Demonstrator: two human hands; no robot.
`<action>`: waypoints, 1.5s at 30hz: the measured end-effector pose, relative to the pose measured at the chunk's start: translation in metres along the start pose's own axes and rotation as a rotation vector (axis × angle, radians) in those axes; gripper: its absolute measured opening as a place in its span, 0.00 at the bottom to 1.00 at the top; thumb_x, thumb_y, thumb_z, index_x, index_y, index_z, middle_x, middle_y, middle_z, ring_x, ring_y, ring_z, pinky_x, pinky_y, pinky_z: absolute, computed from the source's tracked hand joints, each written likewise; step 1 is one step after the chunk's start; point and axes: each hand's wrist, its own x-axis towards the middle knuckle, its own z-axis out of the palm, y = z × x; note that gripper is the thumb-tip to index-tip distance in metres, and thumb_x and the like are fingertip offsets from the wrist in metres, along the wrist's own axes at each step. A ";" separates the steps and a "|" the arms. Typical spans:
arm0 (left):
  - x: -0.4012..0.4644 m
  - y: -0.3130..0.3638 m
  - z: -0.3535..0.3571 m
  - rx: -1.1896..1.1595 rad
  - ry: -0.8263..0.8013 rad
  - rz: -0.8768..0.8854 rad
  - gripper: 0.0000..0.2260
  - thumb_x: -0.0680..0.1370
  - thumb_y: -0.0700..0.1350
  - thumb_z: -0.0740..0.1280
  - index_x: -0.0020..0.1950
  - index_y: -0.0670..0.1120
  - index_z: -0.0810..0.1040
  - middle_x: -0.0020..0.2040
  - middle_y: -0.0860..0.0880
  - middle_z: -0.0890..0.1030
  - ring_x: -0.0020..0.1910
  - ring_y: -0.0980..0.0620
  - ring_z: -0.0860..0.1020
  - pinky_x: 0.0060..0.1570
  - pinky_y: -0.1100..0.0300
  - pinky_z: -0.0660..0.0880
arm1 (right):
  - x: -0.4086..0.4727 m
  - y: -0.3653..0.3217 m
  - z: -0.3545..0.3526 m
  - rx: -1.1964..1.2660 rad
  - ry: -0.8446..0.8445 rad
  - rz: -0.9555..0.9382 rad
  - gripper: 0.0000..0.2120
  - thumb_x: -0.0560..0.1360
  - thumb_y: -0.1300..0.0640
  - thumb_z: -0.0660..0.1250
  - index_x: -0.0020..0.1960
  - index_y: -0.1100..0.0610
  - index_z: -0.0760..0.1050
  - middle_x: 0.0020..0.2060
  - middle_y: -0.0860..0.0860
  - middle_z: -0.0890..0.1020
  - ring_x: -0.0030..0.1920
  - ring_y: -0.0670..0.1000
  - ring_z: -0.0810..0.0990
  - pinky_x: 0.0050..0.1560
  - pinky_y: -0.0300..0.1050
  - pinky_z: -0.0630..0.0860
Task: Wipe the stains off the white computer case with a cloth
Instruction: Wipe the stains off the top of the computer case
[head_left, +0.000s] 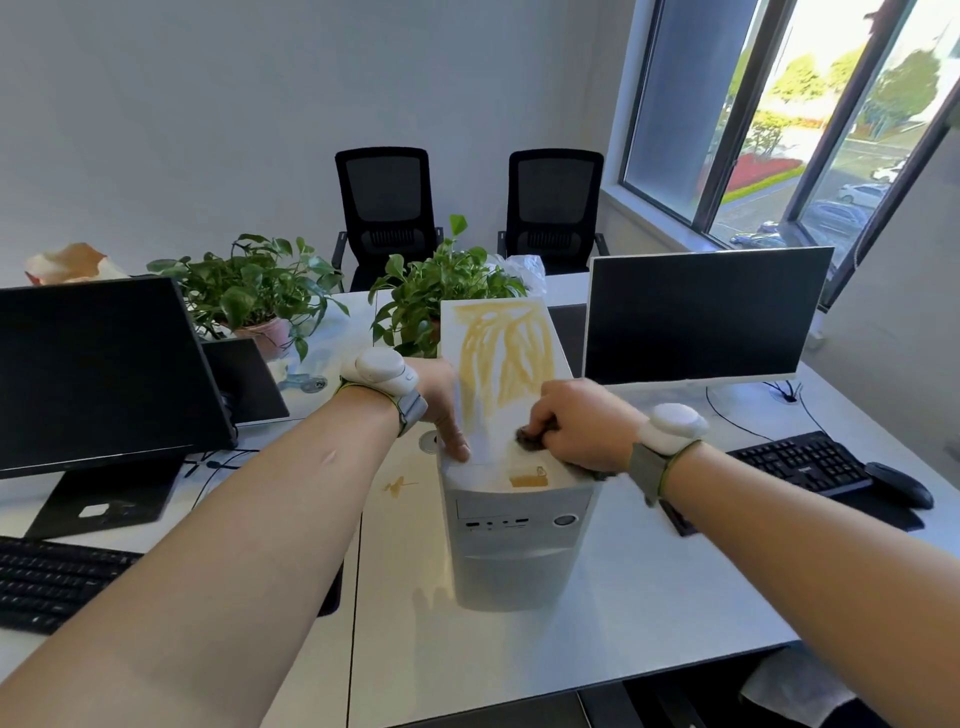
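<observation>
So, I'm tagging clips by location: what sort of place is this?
Most likely an office: shared desks carrying monitors and keyboards, with two mesh office chairs against the wall.

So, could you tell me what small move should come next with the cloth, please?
Probably push the dark cloth away along the white computer case top: yellow smears cover its far part, while the left hand steadies the case's left edge.

White desk (649, 597): PC case (514, 551) upright at centre, 2 monitors (701, 317), 2 keyboards (802, 462), mouse (898, 483), 2 potted plants (254, 291).
</observation>
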 end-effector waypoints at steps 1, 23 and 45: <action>0.000 -0.002 0.001 -0.009 0.008 0.000 0.50 0.56 0.68 0.82 0.67 0.37 0.74 0.57 0.45 0.80 0.50 0.47 0.77 0.52 0.54 0.76 | -0.003 0.009 -0.005 -0.025 0.013 0.053 0.12 0.76 0.60 0.64 0.48 0.48 0.85 0.44 0.42 0.74 0.49 0.50 0.77 0.52 0.45 0.78; -0.007 -0.010 0.009 -0.037 0.088 0.076 0.53 0.58 0.67 0.81 0.72 0.41 0.62 0.67 0.45 0.72 0.61 0.44 0.75 0.57 0.53 0.73 | -0.002 -0.025 -0.003 -0.231 0.109 0.344 0.08 0.78 0.60 0.60 0.41 0.55 0.72 0.37 0.52 0.77 0.35 0.53 0.78 0.35 0.46 0.77; -0.011 -0.020 0.025 -0.145 0.128 0.061 0.51 0.62 0.67 0.80 0.72 0.38 0.68 0.65 0.43 0.75 0.57 0.46 0.74 0.54 0.53 0.72 | 0.040 -0.077 0.015 0.097 0.043 0.172 0.07 0.76 0.51 0.69 0.43 0.50 0.85 0.40 0.50 0.84 0.42 0.54 0.83 0.41 0.44 0.81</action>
